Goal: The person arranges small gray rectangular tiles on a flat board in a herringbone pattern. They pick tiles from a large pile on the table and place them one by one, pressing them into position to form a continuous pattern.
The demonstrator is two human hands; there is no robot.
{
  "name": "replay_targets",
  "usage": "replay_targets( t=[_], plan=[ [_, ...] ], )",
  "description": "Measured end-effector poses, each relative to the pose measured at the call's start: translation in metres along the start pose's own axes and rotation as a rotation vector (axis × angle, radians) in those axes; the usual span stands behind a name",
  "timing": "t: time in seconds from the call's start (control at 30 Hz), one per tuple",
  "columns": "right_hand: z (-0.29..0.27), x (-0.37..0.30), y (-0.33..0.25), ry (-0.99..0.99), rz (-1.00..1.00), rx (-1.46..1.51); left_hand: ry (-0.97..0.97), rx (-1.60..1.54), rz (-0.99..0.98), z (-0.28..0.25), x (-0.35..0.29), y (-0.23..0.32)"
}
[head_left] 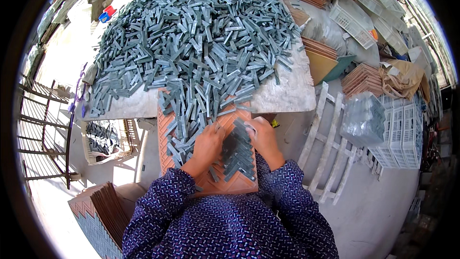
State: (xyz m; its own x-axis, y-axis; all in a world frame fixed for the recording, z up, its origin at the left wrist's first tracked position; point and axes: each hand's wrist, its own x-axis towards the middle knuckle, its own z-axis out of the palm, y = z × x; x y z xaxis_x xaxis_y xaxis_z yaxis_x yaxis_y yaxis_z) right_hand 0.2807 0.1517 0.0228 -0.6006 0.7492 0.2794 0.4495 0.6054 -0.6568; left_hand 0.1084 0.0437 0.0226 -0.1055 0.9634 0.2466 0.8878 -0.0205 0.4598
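An orange herringbone mould tray (239,185) lies before me, its far end against the heaped table. Slim grey-green stone strips (238,157) fill part of its right side in a zigzag pattern. Loose strips (180,123) spill over its left and far parts. Above the tray's middle is my left hand (207,147), fingers curled beside the laid strips; what they hold, if anything, is hidden. At the upper right edge of the pattern, my right hand (263,137) is closed, thumb and fingertips pinched on the end of a stone strip.
A big pile of stone strips (201,33) covers most of the pale table (282,93). Left stand a metal rack (45,129), a crate of strips (122,136) and stacked patterned sheets (103,211). Right are a white slatted frame (323,144) and white plastic crates (397,134).
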Motion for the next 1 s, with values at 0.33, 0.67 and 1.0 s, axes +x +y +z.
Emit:
replay_targets(
  t=[0.33, 0.67, 1.0],
  plan=[
    [0.015, 0.018, 0.003, 0.058, 0.006, -0.048, -0.015, 0.201, -0.048, -0.001, 0.053, 0.001],
    [0.007, 0.031, 0.036, 0.148, 0.086, -0.011, 0.072, -0.156, -0.14, -0.007, 0.031, 0.009],
    [-0.018, -0.013, 0.019, 0.179, 0.214, 0.234, -0.012, 0.14, -0.026, 0.016, -0.015, 0.01]
  ],
)
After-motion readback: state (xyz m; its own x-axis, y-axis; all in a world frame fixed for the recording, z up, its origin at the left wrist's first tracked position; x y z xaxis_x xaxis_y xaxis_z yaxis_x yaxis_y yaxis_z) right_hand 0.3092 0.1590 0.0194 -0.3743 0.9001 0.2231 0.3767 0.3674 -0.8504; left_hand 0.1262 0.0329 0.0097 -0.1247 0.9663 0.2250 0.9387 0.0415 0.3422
